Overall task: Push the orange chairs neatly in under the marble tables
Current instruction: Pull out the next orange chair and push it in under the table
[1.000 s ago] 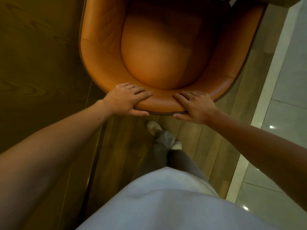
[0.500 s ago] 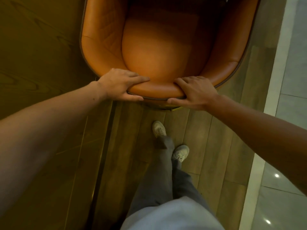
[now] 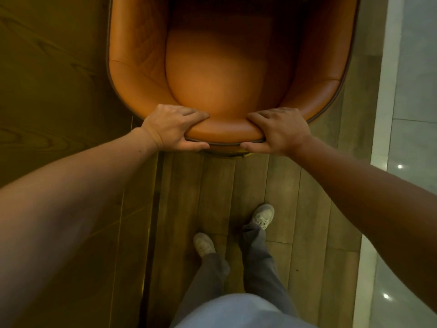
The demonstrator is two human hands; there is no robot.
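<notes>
Both hands are clamping the padded top edge of the rounded orange leather tub chair point(image 3: 227, 74), fingers curling over the rim and thumbs pressing beneath. The left hand point(image 3: 172, 126) is gripping left of centre, the right hand point(image 3: 281, 130) right of centre. The chair's left side is running just beside a dark wood-grain panel point(image 3: 52, 79). Pale glossy floor tiles point(image 3: 416, 138) are lying open at the right; the wooden plank floor point(image 3: 236, 185) is stretching back to two light sneakers point(image 3: 262, 215).

Left hand point(image 3: 172, 127) and right hand point(image 3: 280, 130) grip the orange chair's point(image 3: 224, 79) back rim above a plank floor point(image 3: 295, 209).
</notes>
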